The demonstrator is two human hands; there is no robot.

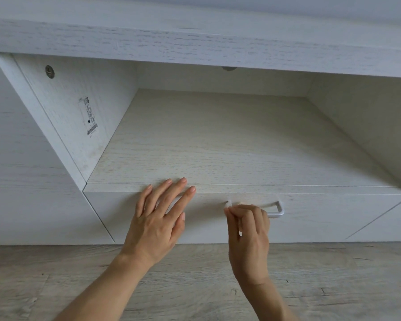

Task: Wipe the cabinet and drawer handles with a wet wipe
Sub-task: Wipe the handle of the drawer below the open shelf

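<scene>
A white bar handle (276,210) sits on the front of a pale wood-grain drawer (322,218) low in the cabinet. My right hand (249,237) is curled around the handle's left part, fingers pinched together; a sliver of white at the fingertips (227,206) may be the wet wipe, though I cannot be sure. Only the handle's right end and corner show past the fingers. My left hand (159,218) lies flat with fingers spread on the drawer front, fingertips reaching the drawer's top edge, holding nothing.
Above the drawer is an open shelf compartment (229,140) with a barcode sticker (89,117) and a screw head (49,71) on its left wall. A thick cabinet top (195,42) overhangs. Closed panels flank both sides. Grey wood-look floor (195,286) lies below.
</scene>
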